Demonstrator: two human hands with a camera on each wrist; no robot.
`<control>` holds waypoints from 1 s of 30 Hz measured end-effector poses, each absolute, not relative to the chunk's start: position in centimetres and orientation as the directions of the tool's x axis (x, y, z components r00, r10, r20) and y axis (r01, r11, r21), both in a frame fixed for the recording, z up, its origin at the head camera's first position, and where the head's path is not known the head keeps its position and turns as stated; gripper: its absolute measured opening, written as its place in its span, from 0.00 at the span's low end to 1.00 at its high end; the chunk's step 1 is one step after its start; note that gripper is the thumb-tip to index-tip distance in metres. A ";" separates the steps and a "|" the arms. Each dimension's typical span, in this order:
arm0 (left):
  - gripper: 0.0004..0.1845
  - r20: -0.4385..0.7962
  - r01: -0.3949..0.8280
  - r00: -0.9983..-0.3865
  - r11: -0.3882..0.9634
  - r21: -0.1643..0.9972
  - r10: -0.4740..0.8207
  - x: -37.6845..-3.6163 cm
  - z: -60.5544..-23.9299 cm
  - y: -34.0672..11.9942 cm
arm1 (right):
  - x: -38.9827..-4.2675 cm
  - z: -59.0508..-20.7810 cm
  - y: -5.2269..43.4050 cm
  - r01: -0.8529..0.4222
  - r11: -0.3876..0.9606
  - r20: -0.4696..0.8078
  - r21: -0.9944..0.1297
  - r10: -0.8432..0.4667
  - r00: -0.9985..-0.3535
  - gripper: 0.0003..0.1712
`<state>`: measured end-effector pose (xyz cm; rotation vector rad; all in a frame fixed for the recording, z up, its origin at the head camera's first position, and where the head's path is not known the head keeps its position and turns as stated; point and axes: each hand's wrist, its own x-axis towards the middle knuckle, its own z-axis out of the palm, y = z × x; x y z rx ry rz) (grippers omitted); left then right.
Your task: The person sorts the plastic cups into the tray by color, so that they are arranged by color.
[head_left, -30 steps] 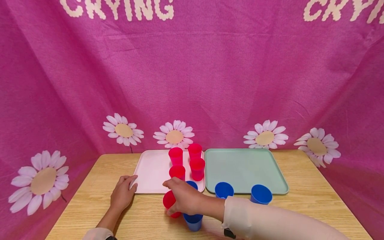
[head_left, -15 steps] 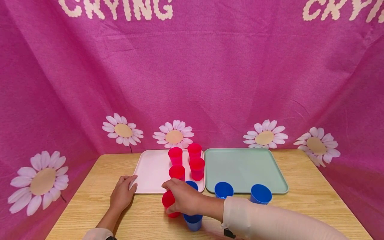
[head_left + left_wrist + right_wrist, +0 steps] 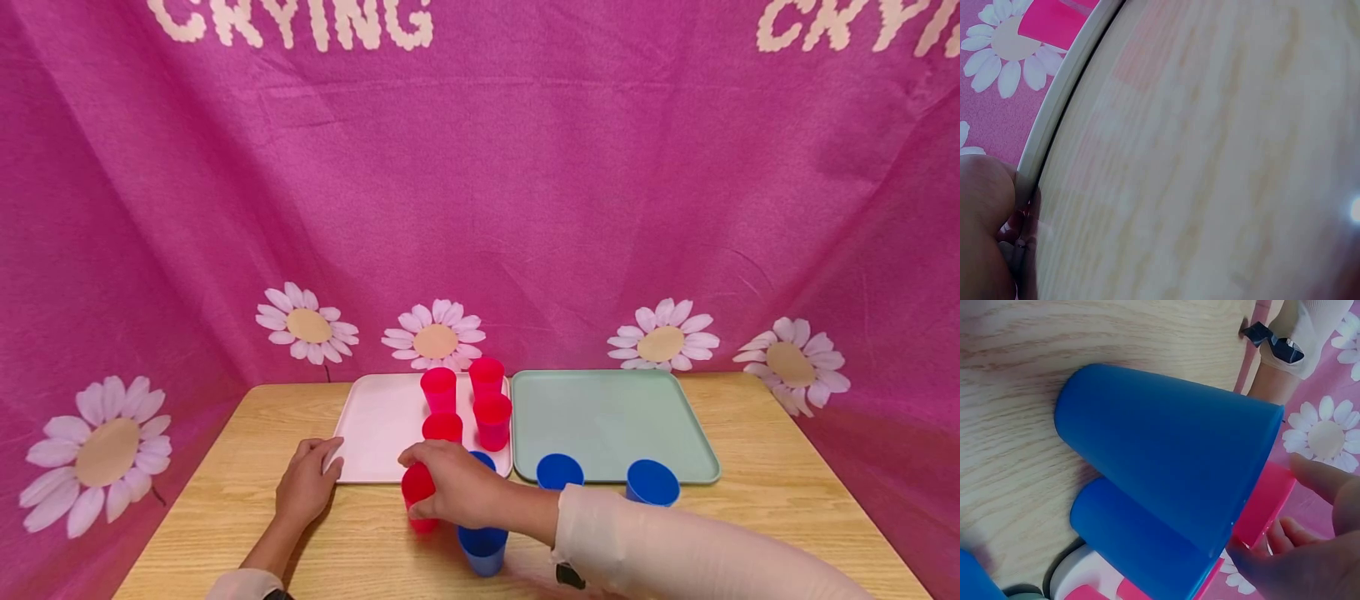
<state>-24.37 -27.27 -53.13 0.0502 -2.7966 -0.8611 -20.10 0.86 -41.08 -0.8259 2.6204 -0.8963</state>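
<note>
My right hand [image 3: 457,487] grips a red cup [image 3: 418,492] by its rim, in front of the pink tray [image 3: 378,429]. In the right wrist view, the red cup [image 3: 1265,503] shows between thumb and fingers, partly behind a blue cup [image 3: 1166,444]. That blue cup [image 3: 483,550] stands just below the right hand in the head view. Another blue cup [image 3: 482,458] is mostly hidden behind the hand. My left hand [image 3: 306,482] rests at the tray's near left corner, its fingertips touching the edge. The left wrist view shows the tray rim [image 3: 1054,106] beside part of that hand [image 3: 985,225].
Several red cups [image 3: 492,421] stand upright on the right half of the pink tray. A green tray [image 3: 607,425] adjoins it on the right. Two more blue cups, one [image 3: 560,472] nearer and one [image 3: 653,482] farther right, stand along its front edge. A pink curtain [image 3: 480,208] hangs behind the table.
My right hand and the red cup have shifted slightly left and away from me, and the cup looks a little higher. The left hand has stayed at the tray corner.
</note>
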 end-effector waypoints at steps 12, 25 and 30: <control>0.21 0.201 0.032 -0.974 0.824 0.566 -0.101 -24.3 -53.1 -27.2 | -21.2 -40.8 0.5 -0.414 0.577 0.004 -0.704 -0.580 -0.815 0.33; 0.22 0.170 0.016 -0.980 0.822 0.569 -0.099 -24.3 -52.8 -27.2 | -23.3 -39.8 -0.5 -0.388 0.526 0.071 -0.757 -0.524 -0.849 0.34; 0.22 0.159 0.009 -0.982 0.821 0.570 -0.100 -24.4 -52.9 -27.1 | -24.2 -39.8 -0.9 -0.379 0.534 0.079 -0.756 -0.500 -0.862 0.35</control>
